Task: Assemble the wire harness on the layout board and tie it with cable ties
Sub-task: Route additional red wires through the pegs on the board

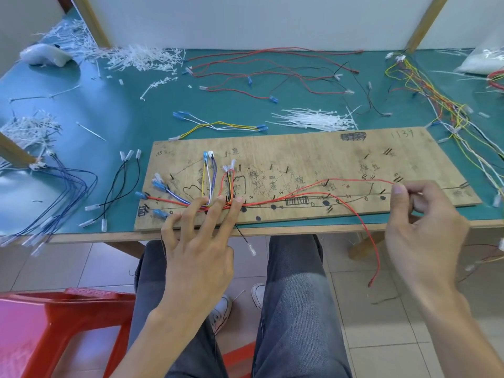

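Head view looks down on a green table and on the person's two knees. At the far left a red plastic stool stands on the floor, and above it a bunch of blue wires hangs over the table edge. Next lie some black wires with three white terminals at their upper ends. One wooden layout board lies along the front edge of the table. On its left part sits the wire harness: I count four blue connectors at its left end, and yellow, white and purple wires that go up in a loop. The left hand lies flat, palm down, with four straight, spread fingers pressing on the harness; it grasps nothing. Behind the board, about in the middle, is one loose heap of white cable ties. A red wire runs from the harness along the board to the right. The right hand is lifted with curled fingers, and its thumb and forefinger pinch this wire near the board's right end. A second red length hangs over the front edge; I cannot tell if it is the same wire. Far right lie many coloured wires.
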`<state>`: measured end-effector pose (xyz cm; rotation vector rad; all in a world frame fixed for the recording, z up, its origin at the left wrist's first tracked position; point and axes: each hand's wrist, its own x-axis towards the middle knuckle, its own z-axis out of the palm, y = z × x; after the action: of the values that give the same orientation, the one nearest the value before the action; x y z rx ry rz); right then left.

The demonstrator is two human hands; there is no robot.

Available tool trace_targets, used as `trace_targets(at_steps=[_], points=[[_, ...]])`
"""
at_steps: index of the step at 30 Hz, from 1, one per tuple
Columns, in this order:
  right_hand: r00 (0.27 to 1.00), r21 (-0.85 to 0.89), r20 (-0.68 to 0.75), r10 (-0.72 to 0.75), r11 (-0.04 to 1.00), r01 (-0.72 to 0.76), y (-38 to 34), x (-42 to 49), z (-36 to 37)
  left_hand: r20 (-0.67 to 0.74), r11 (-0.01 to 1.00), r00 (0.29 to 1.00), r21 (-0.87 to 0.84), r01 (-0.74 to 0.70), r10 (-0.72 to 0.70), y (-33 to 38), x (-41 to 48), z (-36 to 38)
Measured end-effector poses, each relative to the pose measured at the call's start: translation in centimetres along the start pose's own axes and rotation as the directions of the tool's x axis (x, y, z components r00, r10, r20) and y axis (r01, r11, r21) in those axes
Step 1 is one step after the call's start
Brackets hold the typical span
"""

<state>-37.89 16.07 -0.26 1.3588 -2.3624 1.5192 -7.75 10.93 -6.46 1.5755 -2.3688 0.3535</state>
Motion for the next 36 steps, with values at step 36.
trace_targets(at_steps=[36], points=[[0.811,-0.236,0.558,-0.176,0.903,0.359,-2.3,1.9,3.5,-0.001,1.0,1.0,-0.018,0.008,-0.008,-0.2,-0.4,-0.2]])
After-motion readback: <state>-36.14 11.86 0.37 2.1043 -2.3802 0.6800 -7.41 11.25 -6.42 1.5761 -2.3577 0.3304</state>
